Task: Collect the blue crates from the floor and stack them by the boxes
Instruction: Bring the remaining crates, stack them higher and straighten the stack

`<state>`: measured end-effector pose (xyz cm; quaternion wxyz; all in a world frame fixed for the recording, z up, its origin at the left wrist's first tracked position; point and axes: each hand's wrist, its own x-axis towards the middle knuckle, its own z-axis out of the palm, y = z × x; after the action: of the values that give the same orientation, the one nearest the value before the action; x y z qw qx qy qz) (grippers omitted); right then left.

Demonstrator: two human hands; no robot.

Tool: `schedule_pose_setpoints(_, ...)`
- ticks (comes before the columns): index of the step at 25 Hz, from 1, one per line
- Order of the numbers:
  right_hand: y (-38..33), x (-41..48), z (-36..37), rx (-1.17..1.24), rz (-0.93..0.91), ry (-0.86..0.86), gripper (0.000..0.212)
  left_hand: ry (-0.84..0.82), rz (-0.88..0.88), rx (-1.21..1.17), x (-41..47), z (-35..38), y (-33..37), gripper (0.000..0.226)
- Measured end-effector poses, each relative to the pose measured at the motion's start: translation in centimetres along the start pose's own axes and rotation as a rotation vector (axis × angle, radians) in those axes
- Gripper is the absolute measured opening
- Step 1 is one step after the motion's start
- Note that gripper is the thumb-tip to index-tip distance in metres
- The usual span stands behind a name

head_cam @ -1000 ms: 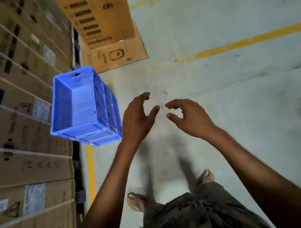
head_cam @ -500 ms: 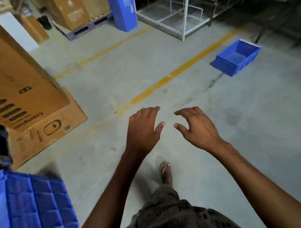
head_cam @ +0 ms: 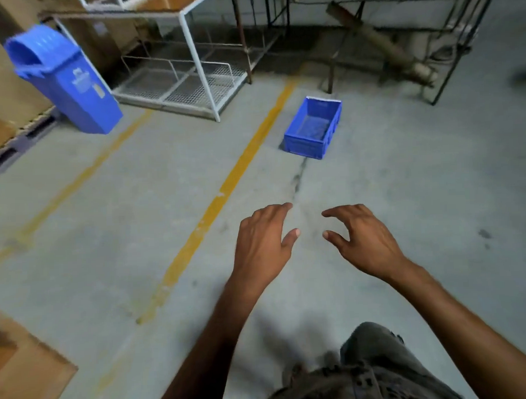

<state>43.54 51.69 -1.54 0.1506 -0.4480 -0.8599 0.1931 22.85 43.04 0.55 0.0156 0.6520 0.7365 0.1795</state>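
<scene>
One blue crate (head_cam: 313,128) stands upright and empty on the concrete floor ahead, just right of a yellow floor line (head_cam: 225,185). Both my hands hover in the air well short of it. My left hand (head_cam: 265,244) has loosely bent fingers and holds nothing. My right hand (head_cam: 361,240) is beside it, fingers relaxed and spread, also holding nothing. The stacked crates and the stack of boxes are out of view.
A blue bin (head_cam: 66,77) leans at the far left by cardboard boxes on a pallet (head_cam: 10,97). A white wire rack (head_cam: 188,73) and dark metal frames (head_cam: 399,45) line the back. A flat cardboard sheet (head_cam: 26,368) lies at the lower left.
My view has swung right, away from the stacked crates and boxes. The lone blue crate on the floor is now ahead and closer. Both hands stay raised and hold nothing.
</scene>
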Motion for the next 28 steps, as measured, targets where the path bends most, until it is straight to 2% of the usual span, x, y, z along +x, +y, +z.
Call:
schedule_pose_setpoints(3, 5.1, 8.0, -0.9, 0.008, 0.083, 0.046, 0.038, -0.013, 0.068, -0.011, 10.3, 3.1, 0.3, 0.050)
schedule_pose_setpoints(7, 13.3, 20.2, -2.1, -0.002, 0.094, 0.059, 0.038, -0.019, 0.128, 0.017, 24.1, 8.9, 1.3, 0.050)
schedule_pose_setpoints(16, 27.7, 48.4, -5.3, -0.011, 0.088, -0.146, 0.033, -0.165, -0.052, -0.098, 51.9, 16.3, -0.3, 0.054)
schedule_pose_setpoints(22, 37.1, 67.8, 0.0, 0.007, 0.172, -0.270, 0.031, -0.250, -0.163, -0.179, 69.7, 25.1, -7.1, 0.052)
schedule_pose_setpoints(26, 43.2, 79.5, 6.3, 0.023, 0.275, -0.387, 0.029, -0.414, -0.126, -0.110, 80.7, 32.4, -11.0, 0.052)
schedule_pose_setpoints(28, 45.8, 84.5, 9.7, 0.011, 0.306, -0.493, 0.029, -0.494, -0.171, -0.125, 85.3, 35.8, -12.9, 0.051)
